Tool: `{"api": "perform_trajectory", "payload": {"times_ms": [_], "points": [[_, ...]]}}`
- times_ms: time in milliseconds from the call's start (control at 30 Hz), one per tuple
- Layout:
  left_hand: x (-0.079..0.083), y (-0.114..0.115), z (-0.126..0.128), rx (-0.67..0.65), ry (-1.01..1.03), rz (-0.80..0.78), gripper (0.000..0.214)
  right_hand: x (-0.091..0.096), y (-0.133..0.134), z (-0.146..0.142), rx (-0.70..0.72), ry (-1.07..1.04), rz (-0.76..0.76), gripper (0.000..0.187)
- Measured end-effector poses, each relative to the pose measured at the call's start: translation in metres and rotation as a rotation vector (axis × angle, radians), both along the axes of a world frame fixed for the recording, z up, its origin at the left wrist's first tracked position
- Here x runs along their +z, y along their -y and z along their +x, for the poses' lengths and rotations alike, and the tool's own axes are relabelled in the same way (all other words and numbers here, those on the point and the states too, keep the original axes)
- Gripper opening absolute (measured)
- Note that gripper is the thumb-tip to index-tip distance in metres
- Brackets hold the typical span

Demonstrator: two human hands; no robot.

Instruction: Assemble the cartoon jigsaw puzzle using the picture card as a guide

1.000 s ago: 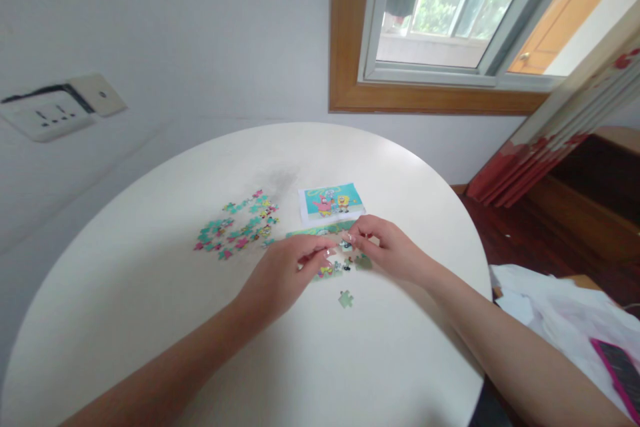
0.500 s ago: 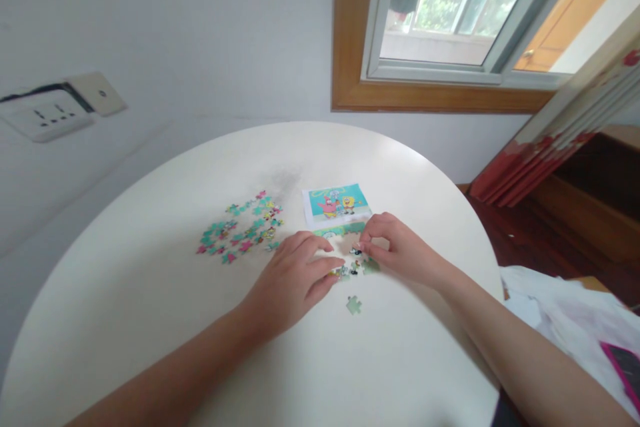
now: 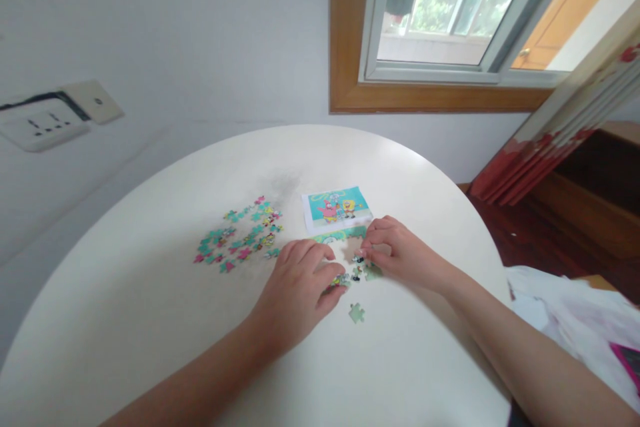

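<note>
My right hand (image 3: pixel 395 245) pinches a small dark-and-white puzzle piece (image 3: pixel 358 258) between thumb and fingertips, at the inner edge of a partly joined jigsaw. My left hand (image 3: pixel 303 290) lies on the jigsaw's left side, its thumb and index finger closed about a few yellowish joined puzzle pieces (image 3: pixel 340 280). The joined top strip (image 3: pixel 345 233), green and teal, shows behind both hands; other parts of the jigsaw are hidden under the fingers. One loose pale-green puzzle piece (image 3: pixel 357 312) lies nearer to me. Just beyond the jigsaw is a picture card (image 3: pixel 337 208) with cartoon figures.
Loose teal, pink and yellow puzzle pieces (image 3: pixel 240 237) are scattered left of my hands on the round white table (image 3: pixel 150 320). A wall with a socket (image 3: pixel 47 121) and a window (image 3: pixel 450 20) stand behind. White plastic bags (image 3: pixel 565 320) lie beyond the table's right edge.
The view has shifted slightly, so the table sits a little lower. My left thumb and index finger have drawn closer together at the joined pieces. My right hand keeps its pinch in nearly the same place.
</note>
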State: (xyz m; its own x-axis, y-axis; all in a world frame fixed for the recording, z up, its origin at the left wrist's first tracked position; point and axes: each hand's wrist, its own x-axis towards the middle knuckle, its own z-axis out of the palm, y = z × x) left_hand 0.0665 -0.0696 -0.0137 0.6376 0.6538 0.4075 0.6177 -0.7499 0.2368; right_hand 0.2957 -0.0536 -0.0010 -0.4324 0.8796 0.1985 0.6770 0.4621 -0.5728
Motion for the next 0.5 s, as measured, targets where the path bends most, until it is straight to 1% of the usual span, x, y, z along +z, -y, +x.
{"api": "perform_trajectory", "payload": {"times_ms": [333,500], "points": [[0.0006,0.0011,-0.0015,0.022,-0.019,-0.024,0.009,0.0046,0.0021,-0.0008,0.016,0.009,0.006,0.013],[0.0028,0.0018,-0.0021,0.023,0.040,-0.036,0.015,0.0054,0.0046,-0.0030,0.043,-0.017,0.010,0.013]]}}
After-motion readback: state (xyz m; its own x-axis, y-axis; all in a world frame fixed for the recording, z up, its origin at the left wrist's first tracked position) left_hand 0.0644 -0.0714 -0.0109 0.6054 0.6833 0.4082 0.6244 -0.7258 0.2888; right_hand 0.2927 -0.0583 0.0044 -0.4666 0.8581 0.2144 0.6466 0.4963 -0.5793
